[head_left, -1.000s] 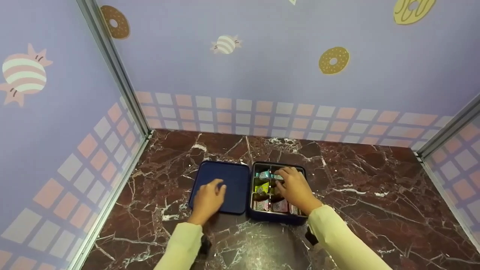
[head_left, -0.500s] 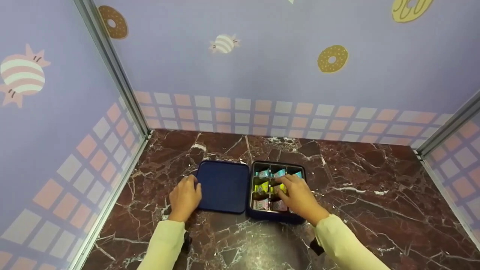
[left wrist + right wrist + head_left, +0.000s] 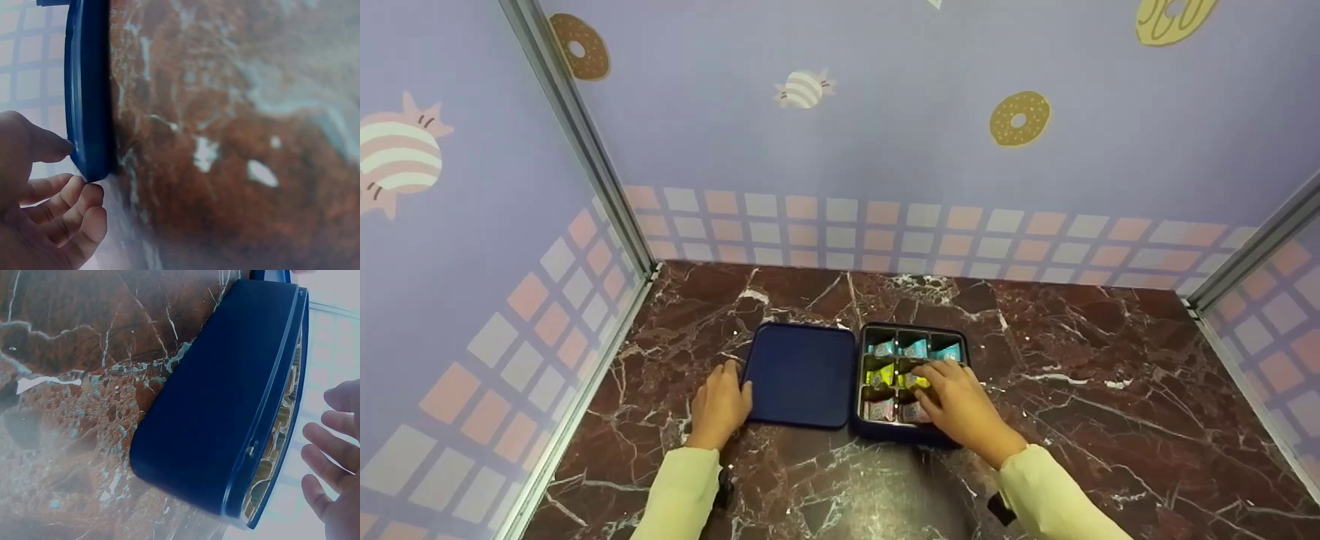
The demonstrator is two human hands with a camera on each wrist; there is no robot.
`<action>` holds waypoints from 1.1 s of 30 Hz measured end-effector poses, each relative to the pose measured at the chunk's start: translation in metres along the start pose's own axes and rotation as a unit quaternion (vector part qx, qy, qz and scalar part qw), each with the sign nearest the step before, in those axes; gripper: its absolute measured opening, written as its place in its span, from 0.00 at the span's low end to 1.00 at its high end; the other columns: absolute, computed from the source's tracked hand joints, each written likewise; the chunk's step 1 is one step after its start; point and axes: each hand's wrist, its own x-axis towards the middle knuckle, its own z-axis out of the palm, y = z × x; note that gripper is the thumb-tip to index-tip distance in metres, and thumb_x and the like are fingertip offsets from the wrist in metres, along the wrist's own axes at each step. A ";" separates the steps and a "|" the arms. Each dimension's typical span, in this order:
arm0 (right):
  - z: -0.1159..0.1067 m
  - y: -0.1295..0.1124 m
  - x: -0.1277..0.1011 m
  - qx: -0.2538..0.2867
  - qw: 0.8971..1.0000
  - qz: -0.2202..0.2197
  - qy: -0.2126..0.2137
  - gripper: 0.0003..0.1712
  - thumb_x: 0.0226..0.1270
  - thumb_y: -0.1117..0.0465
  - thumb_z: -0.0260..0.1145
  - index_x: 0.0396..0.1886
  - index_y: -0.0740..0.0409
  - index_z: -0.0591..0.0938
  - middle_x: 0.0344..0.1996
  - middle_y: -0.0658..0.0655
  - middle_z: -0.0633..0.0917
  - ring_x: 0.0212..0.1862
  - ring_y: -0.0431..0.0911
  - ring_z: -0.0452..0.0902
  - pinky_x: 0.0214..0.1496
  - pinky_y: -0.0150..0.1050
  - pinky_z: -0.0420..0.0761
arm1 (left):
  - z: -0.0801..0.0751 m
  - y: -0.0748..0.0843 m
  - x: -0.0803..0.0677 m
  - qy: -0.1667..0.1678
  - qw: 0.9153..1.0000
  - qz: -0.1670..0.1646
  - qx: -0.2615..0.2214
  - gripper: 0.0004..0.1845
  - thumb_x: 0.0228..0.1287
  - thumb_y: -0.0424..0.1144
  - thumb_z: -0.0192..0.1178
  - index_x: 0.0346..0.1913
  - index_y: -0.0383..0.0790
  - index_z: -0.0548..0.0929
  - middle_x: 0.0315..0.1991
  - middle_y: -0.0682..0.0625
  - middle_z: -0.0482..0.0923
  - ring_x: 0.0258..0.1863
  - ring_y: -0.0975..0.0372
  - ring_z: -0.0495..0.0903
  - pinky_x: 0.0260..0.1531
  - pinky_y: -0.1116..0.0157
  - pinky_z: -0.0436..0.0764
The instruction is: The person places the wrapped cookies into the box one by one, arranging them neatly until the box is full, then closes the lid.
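Observation:
A dark blue square box (image 3: 900,432) sits on the marble table, with several wrapped sweets in its compartments. Teal-wrapped sweets (image 3: 915,349) fill the back row, yellow ones (image 3: 880,376) the middle and pink ones (image 3: 879,409) the front. Flat against the box's left side lies its blue lid (image 3: 802,375). My left hand (image 3: 720,405) holds the lid's left edge; in the left wrist view the thumb (image 3: 53,147) is on the rim and the curled fingers meet its corner. My right hand (image 3: 964,405) hovers over the box's right part, fingers loosely bent and apart from the sweets, hiding some compartments.
Brown-red marble tabletop (image 3: 1080,405) surrounds the box and lid. A purple back wall (image 3: 900,135) with doughnut and sweet pictures stands behind, and side walls close off left and right. Metal corner posts (image 3: 585,142) join them.
My left hand has moved left from above the lid to its left edge. My right hand has drawn back toward me, uncovering the back row of teal sweets.

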 end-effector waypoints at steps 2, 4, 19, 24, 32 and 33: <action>0.000 0.001 -0.001 -0.001 1.000 -0.001 0.003 0.15 0.60 0.60 0.70 0.47 0.57 0.83 0.42 0.54 0.84 0.47 0.53 0.77 0.53 0.52 0.73 | 0.002 -0.001 0.001 -0.006 1.000 -0.006 0.000 0.16 0.64 0.39 0.61 0.49 0.32 0.77 0.39 0.38 0.78 0.35 0.40 0.80 0.36 0.44 0.78; 0.000 0.002 -0.002 0.000 1.000 -0.001 0.003 0.15 0.59 0.60 0.71 0.47 0.56 0.83 0.41 0.53 0.84 0.47 0.52 0.77 0.50 0.51 0.73 | 0.003 -0.002 0.001 -0.008 1.000 -0.012 -0.002 0.15 0.64 0.38 0.60 0.49 0.31 0.77 0.39 0.37 0.78 0.35 0.39 0.80 0.36 0.44 0.77; -0.003 0.011 -0.005 0.021 0.999 0.035 -0.008 0.13 0.59 0.62 0.70 0.44 0.58 0.83 0.42 0.56 0.84 0.49 0.54 0.78 0.50 0.52 0.72 | 0.004 -0.002 0.001 0.036 0.999 -0.001 -0.029 0.03 0.56 0.28 0.59 0.29 0.29 0.78 0.31 0.33 0.80 0.31 0.34 0.80 0.31 0.42 0.77; -0.003 0.010 -0.005 0.026 0.999 0.044 -0.010 0.13 0.60 0.62 0.70 0.44 0.58 0.83 0.42 0.56 0.84 0.49 0.54 0.78 0.50 0.51 0.72 | -0.001 -0.001 0.000 0.043 0.998 -0.013 -0.037 0.07 0.57 0.27 0.59 0.23 0.32 0.75 0.29 0.34 0.80 0.31 0.34 0.80 0.31 0.43 0.76; -0.001 0.007 -0.004 0.034 0.998 0.052 -0.013 0.13 0.60 0.62 0.70 0.45 0.57 0.84 0.43 0.55 0.85 0.49 0.54 0.78 0.50 0.53 0.72 | -0.014 0.004 -0.001 0.050 0.997 -0.030 -0.052 0.04 0.61 0.28 0.57 0.30 0.30 0.79 0.32 0.35 0.81 0.34 0.37 0.81 0.34 0.44 0.78; 0.000 0.007 -0.004 0.033 0.998 0.052 -0.013 0.13 0.60 0.62 0.70 0.45 0.57 0.84 0.43 0.56 0.84 0.49 0.54 0.78 0.50 0.53 0.72 | -0.016 0.005 -0.002 0.055 0.997 -0.030 -0.055 0.04 0.61 0.28 0.57 0.31 0.29 0.79 0.33 0.35 0.81 0.34 0.37 0.81 0.35 0.44 0.78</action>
